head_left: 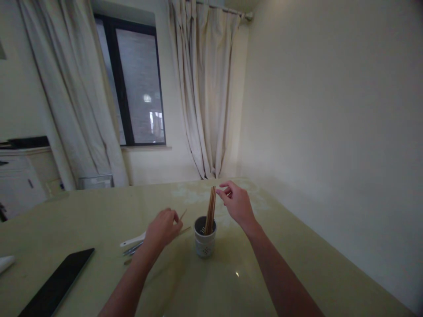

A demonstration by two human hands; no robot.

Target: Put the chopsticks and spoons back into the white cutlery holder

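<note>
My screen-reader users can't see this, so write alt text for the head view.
A person's right hand is at the top of chopsticks standing in a pale, holed cup on a greenish table; the left hand is by thin sticks and utensils left of the cup. A black slab lies farther left, with a curtained window behind.

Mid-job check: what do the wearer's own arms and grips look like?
The left grip and right grip are bare human hands, ungloved, with no ring that I can make out. The left forearm and right forearm are slender and sleeveless as far as visible, without watch, bracelet or cable.
</note>
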